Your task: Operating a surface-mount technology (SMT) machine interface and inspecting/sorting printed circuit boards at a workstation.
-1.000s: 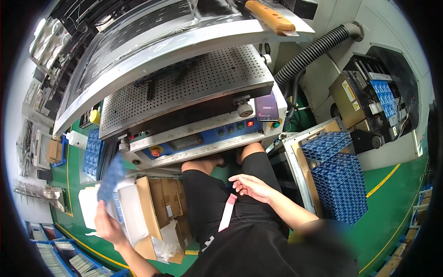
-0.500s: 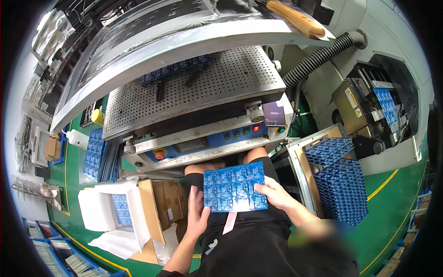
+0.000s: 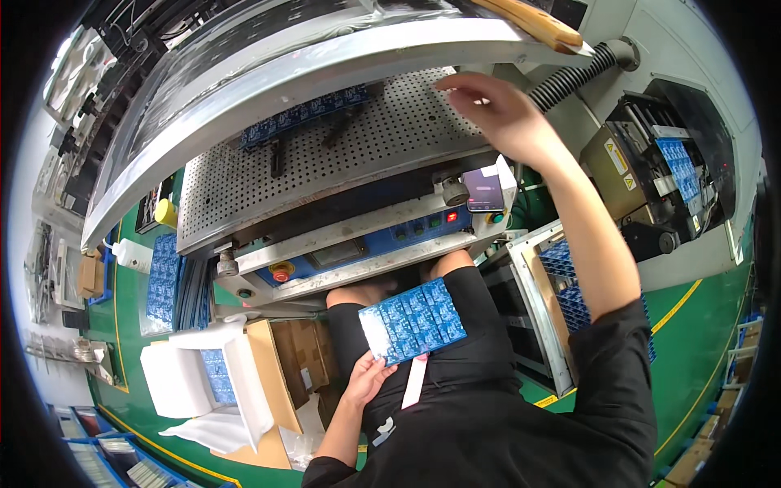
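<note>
My left hand (image 3: 368,381) grips a blue circuit board panel (image 3: 413,323) by its lower left corner. The panel lies tilted above my lap. My right hand (image 3: 500,114) is raised over the right end of a perforated metal plate (image 3: 236,191), fingers bent and parted from the thumb, with nothing visible in them. Above that plate slants a metal-framed screen (image 3: 236,98). Another blue circuit board panel (image 3: 313,114) rests on the plate, partly hidden by the frame. A wooden-handled scraper (image 3: 541,24) lies on the frame near my right hand.
On the machine front are a phone (image 3: 483,189) and a red button (image 3: 281,272). An open foam-lined carton (image 3: 264,358) stands at the left, near upright blue boards (image 3: 163,281) and a white bottle (image 3: 133,255). Stacked blue boards (image 3: 560,264) sit at the right, partly behind my arm.
My right hand has let go of the panel and risen up over the perforated plate. My left hand now holds the panel alone, turned counterclockwise and lower on its left side.
</note>
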